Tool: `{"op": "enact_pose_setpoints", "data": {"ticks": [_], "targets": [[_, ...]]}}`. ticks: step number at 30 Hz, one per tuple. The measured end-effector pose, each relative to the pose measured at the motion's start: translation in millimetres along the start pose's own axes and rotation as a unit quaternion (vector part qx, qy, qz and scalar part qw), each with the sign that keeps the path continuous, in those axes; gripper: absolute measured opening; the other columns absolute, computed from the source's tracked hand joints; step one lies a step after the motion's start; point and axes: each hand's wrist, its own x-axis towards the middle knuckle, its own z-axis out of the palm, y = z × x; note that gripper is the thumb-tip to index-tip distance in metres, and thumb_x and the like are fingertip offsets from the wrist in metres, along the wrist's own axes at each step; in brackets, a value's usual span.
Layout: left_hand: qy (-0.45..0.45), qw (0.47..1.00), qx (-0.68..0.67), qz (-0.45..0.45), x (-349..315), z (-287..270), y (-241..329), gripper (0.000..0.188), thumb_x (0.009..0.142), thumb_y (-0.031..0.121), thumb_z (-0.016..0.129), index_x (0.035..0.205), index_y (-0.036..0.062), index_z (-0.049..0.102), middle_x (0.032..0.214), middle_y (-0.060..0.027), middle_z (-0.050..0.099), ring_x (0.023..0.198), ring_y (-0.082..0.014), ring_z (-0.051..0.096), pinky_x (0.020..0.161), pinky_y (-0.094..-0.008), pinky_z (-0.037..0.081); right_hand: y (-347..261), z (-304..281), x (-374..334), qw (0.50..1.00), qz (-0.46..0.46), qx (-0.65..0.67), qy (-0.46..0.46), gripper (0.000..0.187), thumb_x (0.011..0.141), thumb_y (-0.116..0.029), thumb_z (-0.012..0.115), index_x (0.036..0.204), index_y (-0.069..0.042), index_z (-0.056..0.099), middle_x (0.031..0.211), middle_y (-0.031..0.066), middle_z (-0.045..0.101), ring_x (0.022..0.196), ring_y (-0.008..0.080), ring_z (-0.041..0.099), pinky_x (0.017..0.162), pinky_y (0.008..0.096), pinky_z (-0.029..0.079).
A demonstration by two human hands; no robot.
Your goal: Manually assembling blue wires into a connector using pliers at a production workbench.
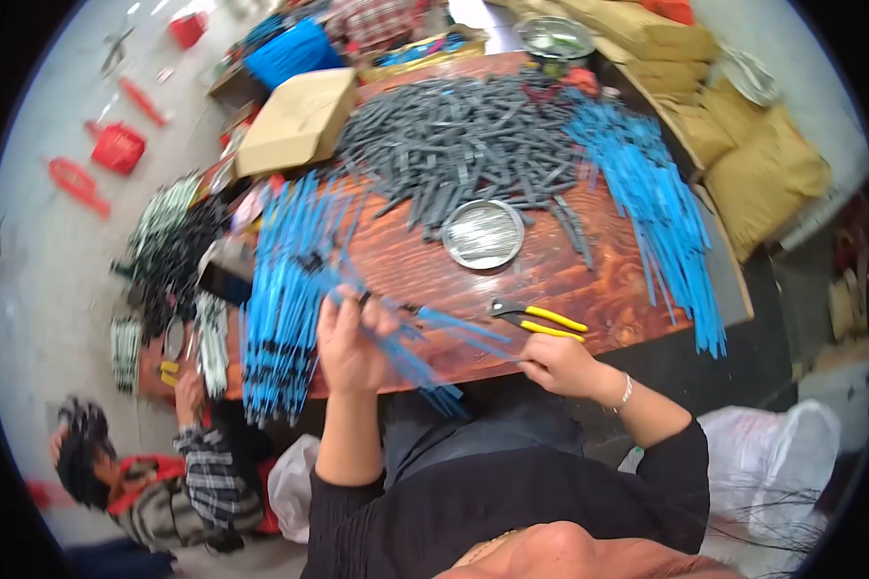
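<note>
My left hand [350, 338] is closed around a loose bunch of thin blue plastic strips [401, 359], some with black pieces on them. The strips fan out toward the table's front edge and are partly blurred. My right hand [558, 367] pinches the end of a blue strip that stretches across from the left hand. Just beyond my right hand lie pliers [543, 317] with yellow handles and dark jaws. Left of my left hand, many blue strips [278, 270] lie side by side, black pieces at their near ends. A round metal dish [483, 234] holds thin silvery pins or wires.
A big heap of dark grey pieces [463, 125] covers the table's far middle. More blue strips [652, 203] lie at the right. An open cardboard box [297, 121] stands far left; brown sacks [758, 159] are stacked at right. Another person [164, 482] sits at the left.
</note>
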Motion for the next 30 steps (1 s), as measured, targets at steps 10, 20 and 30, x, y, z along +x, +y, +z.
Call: {"op": "enact_pose_setpoints", "data": {"ticks": [10, 20, 30], "targets": [[-0.140, 0.988, -0.042, -0.050, -17.6, 15.3, 1.8, 0.016, 0.091, 0.013, 0.052, 0.104, 0.0046, 0.048, 0.070, -0.0081, 0.057, 0.066, -0.0206, 0.056, 0.063, -0.0355, 0.047, 206.4, -154.9, -11.8, 0.770, 0.374, -0.487, 0.175, 0.019, 0.081, -0.022, 0.058, 0.071, -0.006, 0.059, 0.077, 0.0127, 0.061, 0.073, 0.0326, 0.061, 0.062, 0.0432, 0.050], [-0.062, 0.982, 0.177, -0.015, -19.5, 15.8, 11.6, 0.013, 0.090, 0.006, 0.051, 0.100, 0.0003, 0.057, 0.082, -0.0139, 0.065, 0.077, -0.0259, 0.064, 0.076, -0.0385, 0.051, 207.6, -139.7, 0.1, 0.797, 0.396, -0.426, 0.164, 0.010, 0.081, -0.012, 0.052, 0.080, -0.005, 0.059, 0.082, 0.0145, 0.063, 0.075, 0.0325, 0.062, 0.063, 0.0417, 0.051], [0.128, 0.973, 0.189, 0.033, -4.0, -32.4, 23.5, 0.016, 0.086, 0.006, 0.059, 0.100, 0.0003, 0.054, 0.088, -0.0121, 0.065, 0.077, -0.0193, 0.063, 0.072, -0.0313, 0.052, 39.0, -42.0, 17.8, 0.954, 0.041, -0.223, 0.195, 0.007, 0.074, -0.001, 0.060, 0.075, -0.004, 0.054, 0.068, 0.0108, 0.054, 0.061, 0.0303, 0.055, 0.054, 0.0397, 0.044]]}}
